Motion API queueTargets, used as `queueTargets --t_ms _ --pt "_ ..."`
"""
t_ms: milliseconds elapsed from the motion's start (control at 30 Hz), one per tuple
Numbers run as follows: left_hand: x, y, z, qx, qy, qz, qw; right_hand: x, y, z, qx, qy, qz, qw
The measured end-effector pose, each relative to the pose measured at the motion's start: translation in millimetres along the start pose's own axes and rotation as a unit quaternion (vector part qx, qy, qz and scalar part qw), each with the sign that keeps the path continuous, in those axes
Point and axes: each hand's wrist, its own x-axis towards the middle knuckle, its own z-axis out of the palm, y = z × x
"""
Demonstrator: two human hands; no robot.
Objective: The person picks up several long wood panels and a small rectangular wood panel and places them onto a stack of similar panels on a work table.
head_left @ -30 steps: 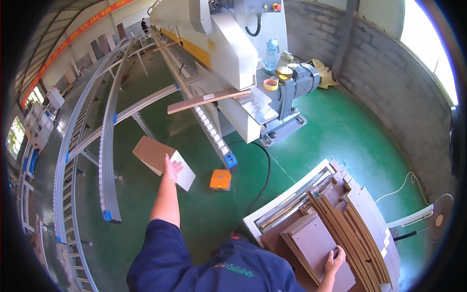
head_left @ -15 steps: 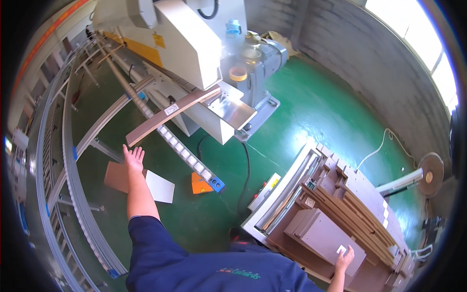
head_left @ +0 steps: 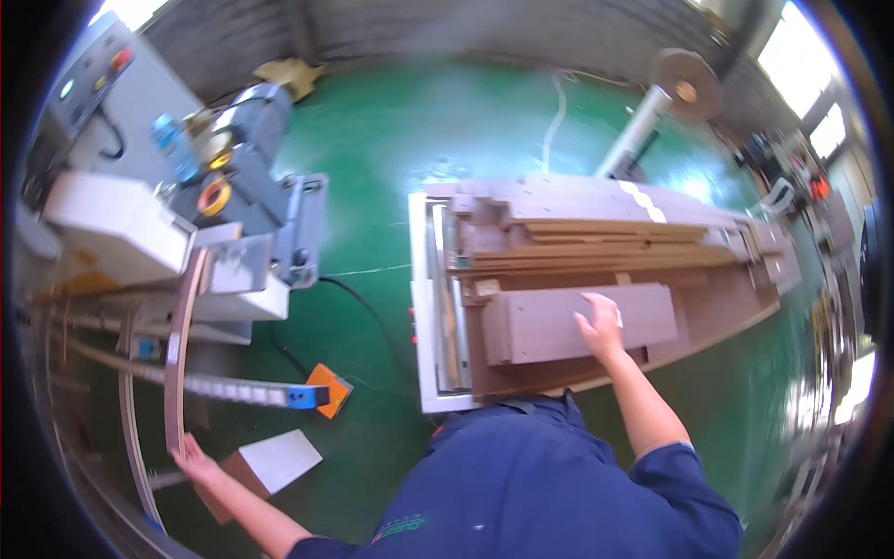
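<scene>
My left hand (head_left: 194, 460) is stretched out at lower left, fingers extended, at the near end of a long narrow brown board (head_left: 177, 345). Fingertips meet or nearly meet the board's end; blur hides the exact contact. The board's far end rests at the machine's metal plate (head_left: 244, 265), and a small white label marks its face. On the right, my right hand (head_left: 603, 328) is spread over a stack of brown panels (head_left: 540, 321), thumb apart from the fingers. Whether it presses on the top panel is unclear.
Several brown strips (head_left: 596, 253) lie beyond the panel stack on a long cart (head_left: 421, 354). A roller rail (head_left: 242, 389) with a blue end juts across the green floor, beside an orange piece (head_left: 329, 389). A white-topped box (head_left: 279, 461) stands near my left forearm.
My view has turned right, so the machine now sits farther left and the cart is more central. My right hand has shifted along the top panel; my left stays by the board's end.
</scene>
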Motion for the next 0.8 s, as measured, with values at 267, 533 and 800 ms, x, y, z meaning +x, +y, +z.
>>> queueTargets --t_ms 267,533,800 --pt "-160 28 63 0.048 0.027 -0.018 0.998 19 -70 10 0.100 -0.049 -0.021 0.994" --pt "-327 -11 196 0.075 -0.144 -0.107 0.981 58 -145 -32 0.187 -0.076 -0.194 0.960" --pt "-481 -65 322 0.023 -0.359 -0.312 0.879 75 -86 -84 0.043 -0.228 -0.281 0.931"
